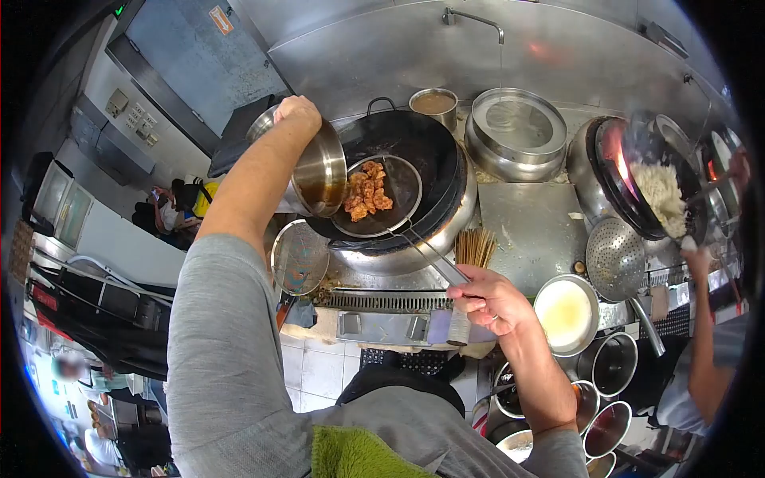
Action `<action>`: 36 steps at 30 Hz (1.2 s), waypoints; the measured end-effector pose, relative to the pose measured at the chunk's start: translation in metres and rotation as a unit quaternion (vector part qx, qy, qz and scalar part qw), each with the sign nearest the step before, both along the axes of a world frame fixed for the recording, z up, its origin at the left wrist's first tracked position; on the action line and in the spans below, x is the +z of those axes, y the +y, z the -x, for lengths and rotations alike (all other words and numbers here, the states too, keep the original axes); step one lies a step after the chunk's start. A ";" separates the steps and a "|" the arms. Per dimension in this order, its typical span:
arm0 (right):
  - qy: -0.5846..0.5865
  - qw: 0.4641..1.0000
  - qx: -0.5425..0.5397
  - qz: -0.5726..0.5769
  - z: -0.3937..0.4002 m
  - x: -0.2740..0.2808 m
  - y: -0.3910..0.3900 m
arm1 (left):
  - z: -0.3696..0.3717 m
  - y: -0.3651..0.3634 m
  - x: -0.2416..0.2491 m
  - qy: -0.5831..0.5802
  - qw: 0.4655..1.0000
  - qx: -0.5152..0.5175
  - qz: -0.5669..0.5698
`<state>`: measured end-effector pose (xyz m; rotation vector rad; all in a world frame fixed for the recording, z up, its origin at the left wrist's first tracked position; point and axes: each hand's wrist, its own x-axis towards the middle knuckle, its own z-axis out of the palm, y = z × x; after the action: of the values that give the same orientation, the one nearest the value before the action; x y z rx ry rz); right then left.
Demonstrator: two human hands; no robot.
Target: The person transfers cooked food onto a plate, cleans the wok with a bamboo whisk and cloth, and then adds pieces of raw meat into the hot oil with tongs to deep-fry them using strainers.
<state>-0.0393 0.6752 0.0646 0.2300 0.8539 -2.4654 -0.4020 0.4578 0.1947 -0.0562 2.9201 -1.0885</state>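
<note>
My left hand (298,111) is closed on the upper rim of a steel bowl (323,163), which tilts toward the wok with some brown liquid along its lower side. The handle of a round mesh strainer (406,185) is in my right hand (492,300), fingers wrapped round it. Browned, fried-looking food pieces (369,193) lie in the strainer, close to the bowl's lowered lip. Beneath them is a large black wok (434,151) on the range.
A second mesh strainer (300,256) rests left of the wok. Behind stand a pot of brown liquid (434,102) and a pot under a running tap (514,163). At right, another person's hand (698,259) is near a wok of rice (660,191) with flames. A perforated ladle (615,259) lies nearby.
</note>
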 end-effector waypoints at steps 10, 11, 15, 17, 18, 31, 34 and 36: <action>0.007 1.000 -0.008 0.007 -0.003 -0.004 -0.008 | -0.023 -0.088 0.030 0.052 0.995 -0.030 -0.085; 0.006 1.000 -0.006 0.010 -0.002 -0.005 -0.009 | -0.026 -0.097 0.031 0.068 0.992 -0.031 -0.104; 0.004 1.000 -0.011 -0.001 -0.002 -0.002 -0.016 | -0.027 -0.114 0.028 0.079 0.989 -0.060 -0.110; 0.009 1.000 -0.016 -0.021 -0.003 0.005 -0.022 | -0.024 -0.111 0.026 0.093 0.987 -0.089 -0.101; 0.011 1.000 -0.016 -0.021 -0.003 0.008 -0.024 | -0.025 -0.102 0.027 0.099 0.984 -0.100 -0.107; 0.011 1.000 -0.016 -0.017 0.002 -0.005 -0.047 | -0.017 0.037 -0.018 0.273 0.899 -0.301 0.165; 0.003 0.998 -0.060 0.034 -0.001 -0.011 -0.050 | 0.013 0.046 -0.037 0.146 0.930 -0.275 0.195; 0.017 0.997 -0.063 0.042 -0.003 -0.019 -0.051 | 0.019 0.041 -0.044 0.251 0.913 -0.275 0.166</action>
<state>-0.0363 0.6242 0.0459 0.2186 0.7677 -2.6233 -0.4205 0.4989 0.1502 0.6065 3.2335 -1.8997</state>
